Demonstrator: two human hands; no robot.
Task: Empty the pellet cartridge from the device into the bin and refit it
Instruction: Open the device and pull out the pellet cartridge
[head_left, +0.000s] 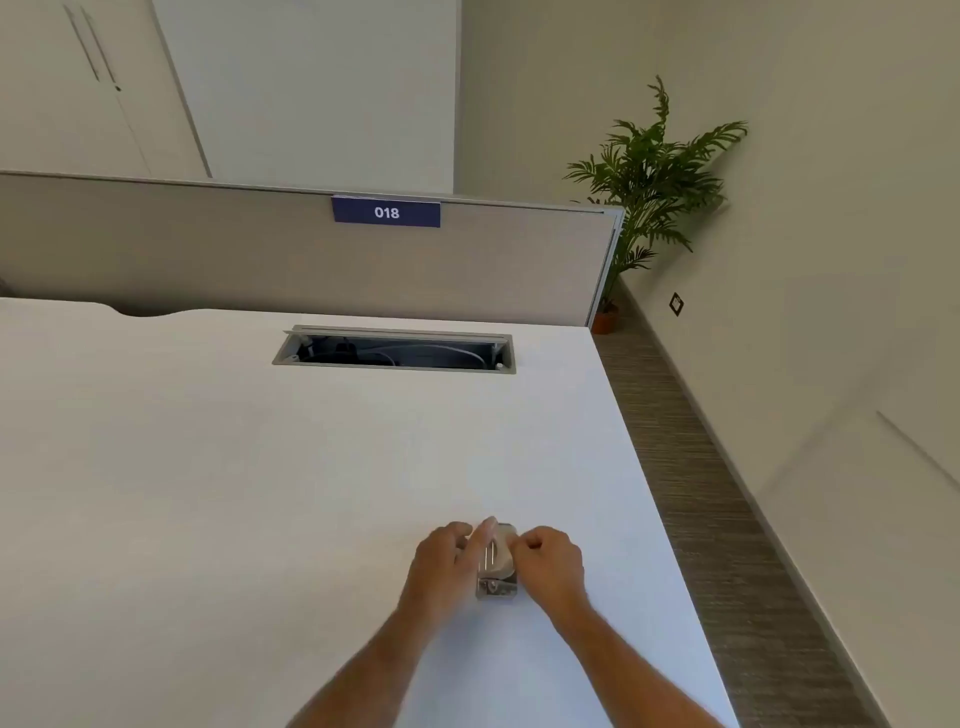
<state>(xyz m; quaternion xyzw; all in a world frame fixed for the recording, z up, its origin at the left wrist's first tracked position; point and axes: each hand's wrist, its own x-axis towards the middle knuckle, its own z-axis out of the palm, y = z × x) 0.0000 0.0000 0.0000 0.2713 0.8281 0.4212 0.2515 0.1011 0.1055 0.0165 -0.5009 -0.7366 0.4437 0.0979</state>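
Note:
A small grey-and-metal device (497, 569) rests on the white desk (260, 467) near its right edge. My left hand (441, 564) grips its left side, with one finger stretched over the top. My right hand (548, 566) closes on its right side, fingers curled against the casing. A metal part with small fittings shows at the device's near end. The pellet cartridge cannot be told apart from the device, and no bin is in view.
An open cable slot (395, 349) with wires is set into the desk at the back. Behind it stands a grey partition with a blue "018" label (386, 212). A potted plant (649, 176) stands on the striped floor to the right.

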